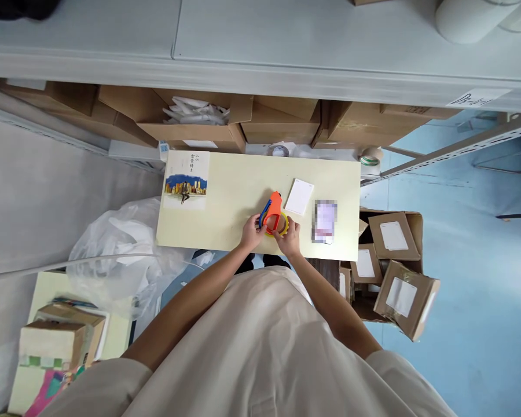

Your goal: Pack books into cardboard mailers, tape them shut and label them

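Both hands are closed on one orange tape dispenser (275,204) with a blue part along its left side and a yellow ring at its lower right. It is held over the pale tabletop. My left hand (252,234) grips its lower left, by the blue part. With bent fingers, my right hand (290,237) holds the lower right at the yellow ring. Whether a roll of tape sits on the ring is hard to make out. A white card or pad (299,196) lies just beyond my right hand, and a blurred-out phone-like rectangle (325,221) is farther right.
The pale table (234,174) carries an illustrated book (186,180) at its left end. Behind it, open cardboard boxes (212,132) and tape rolls (370,157) sit under a grey shelf (286,40). Labelled parcels (402,298) fill a carton on the right; a plastic bag (117,255) hangs left.
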Demonstrator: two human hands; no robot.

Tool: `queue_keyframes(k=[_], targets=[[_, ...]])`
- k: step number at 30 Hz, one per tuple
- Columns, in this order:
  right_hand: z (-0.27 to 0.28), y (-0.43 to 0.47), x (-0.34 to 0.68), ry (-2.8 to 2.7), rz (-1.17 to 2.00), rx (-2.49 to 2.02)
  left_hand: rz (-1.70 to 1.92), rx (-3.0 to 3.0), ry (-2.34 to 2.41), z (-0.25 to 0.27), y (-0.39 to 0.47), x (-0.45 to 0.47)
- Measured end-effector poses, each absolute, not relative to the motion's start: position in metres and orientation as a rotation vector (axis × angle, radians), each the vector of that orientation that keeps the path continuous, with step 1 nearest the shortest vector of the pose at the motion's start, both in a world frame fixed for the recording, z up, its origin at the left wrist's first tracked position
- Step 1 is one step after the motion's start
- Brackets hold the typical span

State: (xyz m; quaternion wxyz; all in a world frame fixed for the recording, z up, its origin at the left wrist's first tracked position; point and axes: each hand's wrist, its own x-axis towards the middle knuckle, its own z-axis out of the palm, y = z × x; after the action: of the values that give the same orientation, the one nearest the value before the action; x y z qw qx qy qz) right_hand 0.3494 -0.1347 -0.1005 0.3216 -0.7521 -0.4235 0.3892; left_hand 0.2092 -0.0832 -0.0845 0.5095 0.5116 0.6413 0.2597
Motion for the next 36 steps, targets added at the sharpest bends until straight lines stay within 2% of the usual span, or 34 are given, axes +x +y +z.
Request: queue_keyframes(k=[16, 23, 28, 36], targets=[[-0.115, -0.144, 0.361, -1.142, 1.098, -1.986, 0.457, 1.182, 1.339, -0.103, -0.09, 0.193], [-0.078, -0.159, 0.365, -1.34, 0.786, -1.895, 0.281, 1.283, 1.478, -0.091, -0.117, 0.159], [-0.049, -0.163, 0.356, -1.522, 0.615, -1.769, 0.333, 1.341, 1.622, -0.075, -0.144, 0.107], [-0.042, -0.164, 0.261, -1.91, 1.022, -1.534, 0.551, 1.301, 1.799, -0.048, -0.218, 0.008]])
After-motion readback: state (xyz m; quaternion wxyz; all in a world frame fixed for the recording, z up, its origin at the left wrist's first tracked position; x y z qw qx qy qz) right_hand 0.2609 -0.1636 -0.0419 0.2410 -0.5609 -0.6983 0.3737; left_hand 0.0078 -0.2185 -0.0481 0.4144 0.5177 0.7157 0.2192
